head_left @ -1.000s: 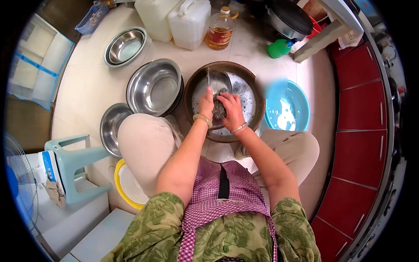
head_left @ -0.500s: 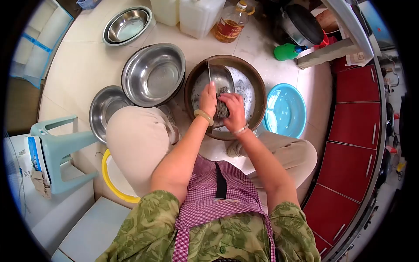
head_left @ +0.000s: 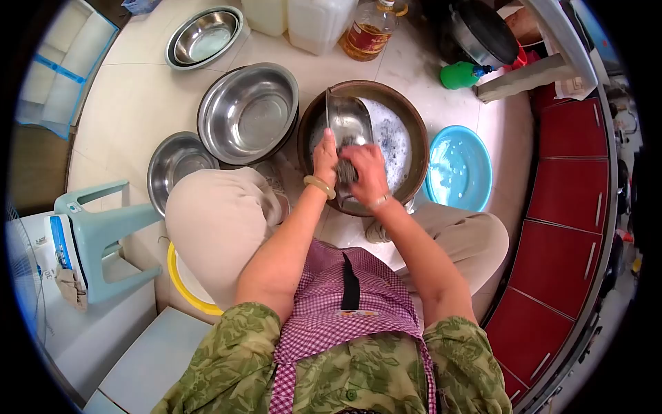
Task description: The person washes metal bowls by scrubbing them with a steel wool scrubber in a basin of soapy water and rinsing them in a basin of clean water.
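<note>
A metal bowl (head_left: 353, 117) is tipped on its side inside a large brown-rimmed basin (head_left: 418, 153) of soapy water. My left hand (head_left: 325, 160) is closed on the bowl's edge, its thumb side toward the rim. In my right hand (head_left: 367, 171) is a grey scouring pad (head_left: 346, 171), pressed against the inside of the bowl. The fingers of my right hand are slightly blurred. The lower part of the bowl is partly hidden by both hands.
Steel basins (head_left: 249, 117) stand left of the brown-rimmed basin, a light-blue basin (head_left: 458, 169) right. Beyond are an oil bottle (head_left: 365, 34), white jugs (head_left: 317, 24) and a green bottle (head_left: 460, 74). A stool (head_left: 103, 238) stands left, red cabinets (head_left: 565, 186) right.
The view has tilted and shifted. The metal bowl shows more upright and open in the basin, and the scouring pad in my right hand has moved a little lower and left against it.
</note>
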Motion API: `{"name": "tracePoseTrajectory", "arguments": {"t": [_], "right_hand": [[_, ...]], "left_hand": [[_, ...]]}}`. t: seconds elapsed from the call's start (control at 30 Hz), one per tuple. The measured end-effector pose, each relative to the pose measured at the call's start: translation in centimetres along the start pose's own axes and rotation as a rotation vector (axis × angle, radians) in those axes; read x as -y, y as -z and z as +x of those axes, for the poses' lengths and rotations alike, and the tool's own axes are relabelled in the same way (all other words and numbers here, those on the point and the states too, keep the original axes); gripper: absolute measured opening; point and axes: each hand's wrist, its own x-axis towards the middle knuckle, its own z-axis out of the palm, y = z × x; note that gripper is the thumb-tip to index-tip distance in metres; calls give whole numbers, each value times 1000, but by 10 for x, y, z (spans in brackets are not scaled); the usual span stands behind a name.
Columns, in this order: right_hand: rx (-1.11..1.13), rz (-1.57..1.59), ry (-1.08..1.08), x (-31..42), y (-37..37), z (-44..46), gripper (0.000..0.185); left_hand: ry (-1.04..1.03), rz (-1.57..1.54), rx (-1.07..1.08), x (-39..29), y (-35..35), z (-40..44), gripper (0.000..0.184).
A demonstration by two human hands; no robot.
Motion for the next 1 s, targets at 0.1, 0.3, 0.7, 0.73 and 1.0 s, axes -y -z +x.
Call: {"name": "tracePoseTrajectory", "arguments": {"t": [0.1,0.3,0.7,0.73,1.0], "right_hand": [[78,-35,90,-3,-13,-42,40],[53,-18,32,-23,-42,-52,43],[-62,-62,-55,-19,26,26,59],[-80,-64,-72,-12,25,21,57],[-322,-153,-272,-106,8,51,45]], "left_hand": [[-34,99,94,-14,7,-6,65],[-77,525,218,-3,4,-1,60],[-65,480,217,-29,-19,8,61],[-43,537,211,-33,-16,10,62],[-64,687,151,-22,-16,-3,63]]}}
